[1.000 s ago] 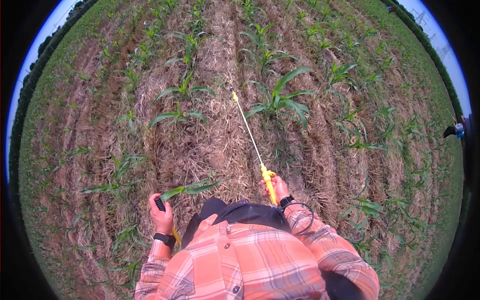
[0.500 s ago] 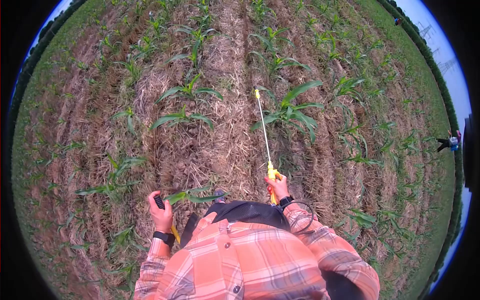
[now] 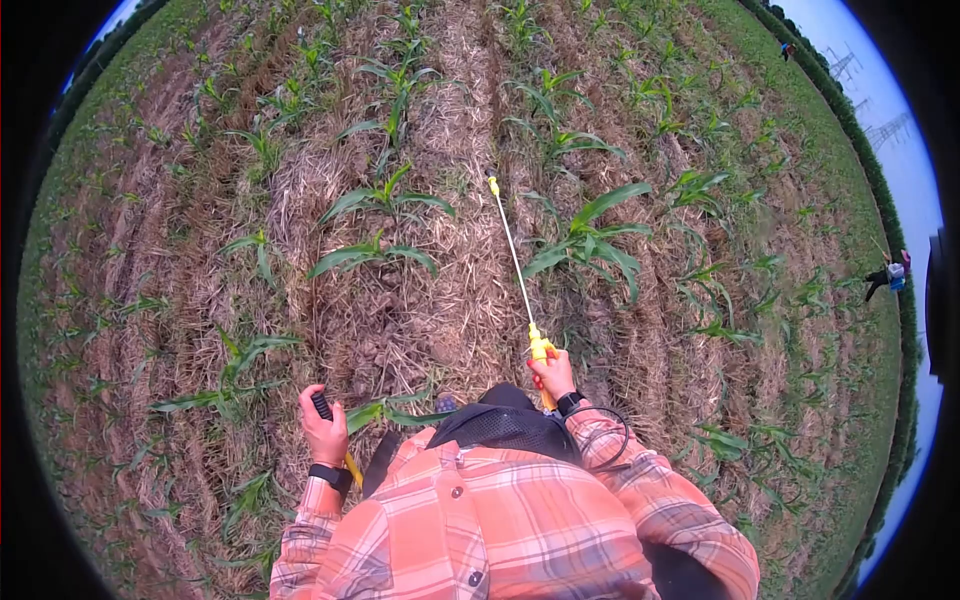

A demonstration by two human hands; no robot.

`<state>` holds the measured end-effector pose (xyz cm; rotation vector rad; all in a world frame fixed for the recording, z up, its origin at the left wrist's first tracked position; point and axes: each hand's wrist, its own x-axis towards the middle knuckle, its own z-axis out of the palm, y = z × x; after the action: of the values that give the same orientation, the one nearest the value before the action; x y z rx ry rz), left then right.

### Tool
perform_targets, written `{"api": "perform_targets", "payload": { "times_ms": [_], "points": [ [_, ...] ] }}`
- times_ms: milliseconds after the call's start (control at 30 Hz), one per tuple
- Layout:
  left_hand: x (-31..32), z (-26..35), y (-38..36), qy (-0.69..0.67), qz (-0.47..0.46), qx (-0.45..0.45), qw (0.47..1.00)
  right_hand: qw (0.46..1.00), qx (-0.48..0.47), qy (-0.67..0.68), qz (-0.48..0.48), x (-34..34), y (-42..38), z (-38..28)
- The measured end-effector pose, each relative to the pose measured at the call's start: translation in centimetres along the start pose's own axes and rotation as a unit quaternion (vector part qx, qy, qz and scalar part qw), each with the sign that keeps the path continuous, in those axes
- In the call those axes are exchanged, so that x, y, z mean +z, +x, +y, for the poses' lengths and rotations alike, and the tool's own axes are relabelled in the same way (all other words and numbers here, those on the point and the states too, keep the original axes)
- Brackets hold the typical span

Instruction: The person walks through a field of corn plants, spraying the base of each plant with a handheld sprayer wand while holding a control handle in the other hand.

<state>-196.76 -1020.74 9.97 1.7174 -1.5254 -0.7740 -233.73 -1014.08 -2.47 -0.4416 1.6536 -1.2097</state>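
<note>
My right hand (image 3: 553,375) is closed around the yellow handle of a spray wand (image 3: 515,250). The wand's thin pale rod points forward, and its yellow nozzle (image 3: 493,186) hangs over the straw-covered strip between two rows of plants. At my left side, my left hand (image 3: 324,428) is wrapped round the black grip of a pump lever (image 3: 320,404). Part of a yellow bar shows by that wrist. A young corn plant (image 3: 590,240) stands to the right of the rod, apart from it. Another corn plant (image 3: 385,412) is close to my left hand.
Rows of young corn plants (image 3: 375,255) run forward through dry straw and soil. Far right, a person (image 3: 890,277) with a light-blue load on the back stands at the field's edge; another small figure (image 3: 787,50) is farther off. A hose (image 3: 622,440) loops by my right forearm.
The wand's tip has swung left, away from the right-hand corn plant. A dark-clad knee has come forward beneath me. Both hands keep their grips.
</note>
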Motion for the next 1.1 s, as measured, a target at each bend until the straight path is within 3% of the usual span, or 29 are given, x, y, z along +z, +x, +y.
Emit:
{"api": "perform_targets", "payload": {
  "times_ms": [333, 833, 1000, 1100],
  "points": [
    [1.1, 0.0, 2.7, -0.023, 0.017, -0.006, 1.000, 0.998, 0.012, -0.044, -0.044, 0.9, 3.4, -2.2],
    [5.4, 4.3, 7.5, 0.020, 0.040, -0.010, 0.999, 0.998, 0.033, -0.045, -0.018, 0.4, 11.6, -4.6],
    [6.9, 5.3, 9.1, 0.046, 0.033, -0.003, 0.998, 0.981, 0.016, -0.190, -0.045, 0.8, 13.7, -5.4],
    [7.9, 5.9, 10.1, 0.055, 0.025, 0.000, 0.998, 0.990, 0.015, -0.139, -0.033, 0.2, 14.3, -6.2]
  ]
}}
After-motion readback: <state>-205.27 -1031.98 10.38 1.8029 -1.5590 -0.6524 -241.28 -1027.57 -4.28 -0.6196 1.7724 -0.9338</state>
